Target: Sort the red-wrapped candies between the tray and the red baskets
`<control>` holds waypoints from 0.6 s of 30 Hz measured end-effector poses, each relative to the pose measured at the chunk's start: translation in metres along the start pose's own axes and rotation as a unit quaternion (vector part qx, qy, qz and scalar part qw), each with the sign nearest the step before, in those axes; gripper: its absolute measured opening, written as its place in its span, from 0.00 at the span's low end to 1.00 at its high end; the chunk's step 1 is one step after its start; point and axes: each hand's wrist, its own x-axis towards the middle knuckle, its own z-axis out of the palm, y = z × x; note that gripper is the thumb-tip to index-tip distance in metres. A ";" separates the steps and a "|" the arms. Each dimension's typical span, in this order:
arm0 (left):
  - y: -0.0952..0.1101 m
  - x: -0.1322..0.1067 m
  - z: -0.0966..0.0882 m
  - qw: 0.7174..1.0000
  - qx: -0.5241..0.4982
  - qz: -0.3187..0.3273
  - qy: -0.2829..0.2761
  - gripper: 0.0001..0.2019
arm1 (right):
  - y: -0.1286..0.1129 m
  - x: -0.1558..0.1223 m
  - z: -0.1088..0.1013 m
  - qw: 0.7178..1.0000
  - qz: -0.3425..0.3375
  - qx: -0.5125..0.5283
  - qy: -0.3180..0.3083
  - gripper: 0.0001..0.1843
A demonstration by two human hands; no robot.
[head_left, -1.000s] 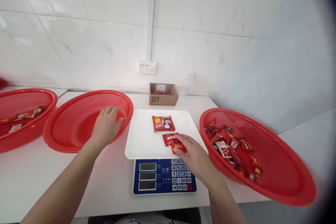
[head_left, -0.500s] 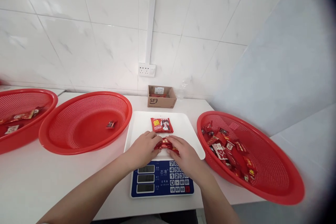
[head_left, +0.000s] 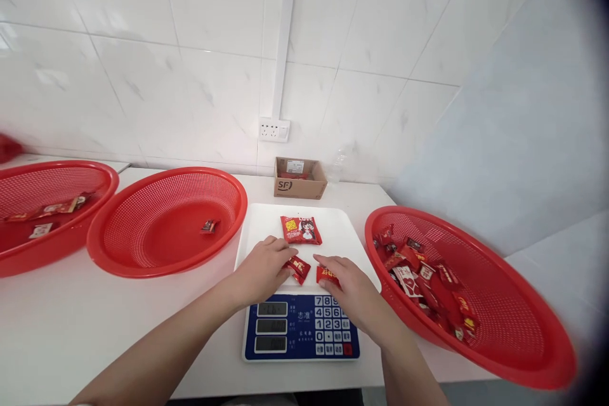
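Note:
A blue electronic scale [head_left: 301,328] with a white weighing tray [head_left: 333,235] sits at the table's front. My left hand [head_left: 262,268] pinches a small red packet [head_left: 298,267] on the tray. Just to its right, my right hand [head_left: 346,287] holds another small red packet [head_left: 326,275]. A larger red snack packet [head_left: 301,229] lies flat behind them on the tray.
A red mesh basket [head_left: 509,355] on the right holds several red packets. The middle basket [head_left: 143,254] holds one small packet [head_left: 209,226]. A third basket [head_left: 90,203] at far left has a few packets. A cardboard box [head_left: 299,179] and wall socket [head_left: 275,130] are behind.
My left hand left the middle basket, leaving one small packet there, and came to the tray. Both hands then pulled the two small packets apart.

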 end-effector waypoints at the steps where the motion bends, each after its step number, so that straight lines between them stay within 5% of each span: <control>1: 0.001 0.001 -0.001 1.000 0.005 -0.001 -0.003 0.13 | 0.000 0.000 0.001 1.000 0.004 0.007 0.001 0.24; 12: 0.002 -0.003 0.003 0.990 -0.132 -0.036 -0.017 0.05 | 0.003 0.003 0.006 0.997 -0.010 0.074 0.027 0.22; 16: -0.006 -0.010 0.005 0.974 -0.224 -0.024 0.028 0.06 | 0.002 0.005 0.008 0.996 -0.024 0.088 0.024 0.22; 18: -0.019 -0.016 -0.003 0.974 -0.205 -0.013 0.093 0.07 | 0.002 0.004 0.007 0.995 -0.022 0.092 0.021 0.22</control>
